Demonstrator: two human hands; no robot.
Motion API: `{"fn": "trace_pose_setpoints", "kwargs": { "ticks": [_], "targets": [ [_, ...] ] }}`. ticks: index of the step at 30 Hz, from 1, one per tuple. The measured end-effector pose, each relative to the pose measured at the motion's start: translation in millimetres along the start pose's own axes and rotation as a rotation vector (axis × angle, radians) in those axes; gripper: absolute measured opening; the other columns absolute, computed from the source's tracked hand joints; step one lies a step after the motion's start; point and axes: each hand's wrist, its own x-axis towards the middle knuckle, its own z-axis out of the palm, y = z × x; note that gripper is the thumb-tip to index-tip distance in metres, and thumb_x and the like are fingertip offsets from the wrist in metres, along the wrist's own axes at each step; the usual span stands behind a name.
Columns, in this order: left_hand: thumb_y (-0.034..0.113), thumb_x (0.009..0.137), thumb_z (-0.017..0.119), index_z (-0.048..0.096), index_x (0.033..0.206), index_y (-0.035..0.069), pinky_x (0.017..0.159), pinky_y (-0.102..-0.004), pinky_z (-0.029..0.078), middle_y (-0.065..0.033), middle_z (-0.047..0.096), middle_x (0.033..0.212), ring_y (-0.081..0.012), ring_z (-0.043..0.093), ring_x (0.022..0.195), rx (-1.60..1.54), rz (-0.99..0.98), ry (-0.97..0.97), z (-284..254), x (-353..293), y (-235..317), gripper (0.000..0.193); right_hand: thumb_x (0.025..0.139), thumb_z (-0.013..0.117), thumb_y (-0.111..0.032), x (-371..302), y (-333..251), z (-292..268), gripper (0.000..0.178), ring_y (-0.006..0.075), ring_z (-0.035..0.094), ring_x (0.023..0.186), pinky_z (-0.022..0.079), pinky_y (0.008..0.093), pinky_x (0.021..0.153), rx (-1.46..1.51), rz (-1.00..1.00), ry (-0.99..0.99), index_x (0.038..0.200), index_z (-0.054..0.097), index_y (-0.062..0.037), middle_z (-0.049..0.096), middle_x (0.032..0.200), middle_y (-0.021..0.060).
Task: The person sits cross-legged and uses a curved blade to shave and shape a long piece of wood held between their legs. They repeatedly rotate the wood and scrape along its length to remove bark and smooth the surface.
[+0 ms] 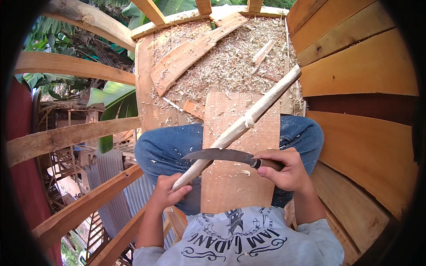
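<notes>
My left hand (169, 192) grips the near end of a long pale wooden stick (248, 119) that slants up to the right over a flat board (237, 177) resting across my lap. My right hand (286, 169) is closed on the dark wooden handle of a curved knife (219, 155). The blade points left and lies against the lower part of the stick, just above my left hand. A curl of shaved wood hangs from the stick near its middle.
Wood shavings (226, 62) cover the plank floor ahead, with a long offcut plank (191, 55) and small scraps on it. Plank walls (355, 66) rise on the right. Open timber beams (71, 137) at the left overlook corrugated roofing and banana leaves below.
</notes>
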Motion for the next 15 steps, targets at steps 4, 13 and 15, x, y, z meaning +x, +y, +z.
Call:
{"fn": "trace_pose_setpoints", "kwargs": {
  "ticks": [4,13,15],
  "targets": [
    [0.022,0.08,0.069,0.063,0.08,-0.003,0.043,-0.0222,0.045,-0.0019,0.058,0.056,-0.0086,0.057,0.045,0.026,0.11,0.03,3.8,1.1,-9.4,0.026,0.081,0.067,-0.008,-3.2,-6.3,18.7,0.028,0.011,0.053,0.056,0.044,0.0238,0.056,0.008,0.048,-0.252,0.107,0.062,0.0013,0.06,0.064,0.0055],
    [0.015,0.077,0.071,0.063,0.081,-0.004,0.043,-0.0218,0.046,-0.0028,0.059,0.057,-0.009,0.058,0.045,0.029,0.038,0.043,2.6,-2.5,-10.1,0.02,0.089,0.06,-0.015,-4.5,12.3,26.8,0.023,0.0038,0.044,0.043,0.033,0.0185,0.04,-0.039,-0.201,0.077,0.096,0.061,0.0066,0.053,0.057,0.0003],
    [0.014,0.077,0.07,0.063,0.081,-0.004,0.042,-0.0218,0.046,-0.003,0.059,0.057,-0.0092,0.058,0.045,0.027,0.042,0.05,3.1,-3.8,-10.6,0.02,0.09,0.059,-0.015,-4.7,18.9,22.9,0.022,0.0035,0.043,0.043,0.032,0.0186,0.04,0.088,-0.118,0.162,0.096,0.061,0.0064,0.053,0.057,-0.0003]
  ]
}}
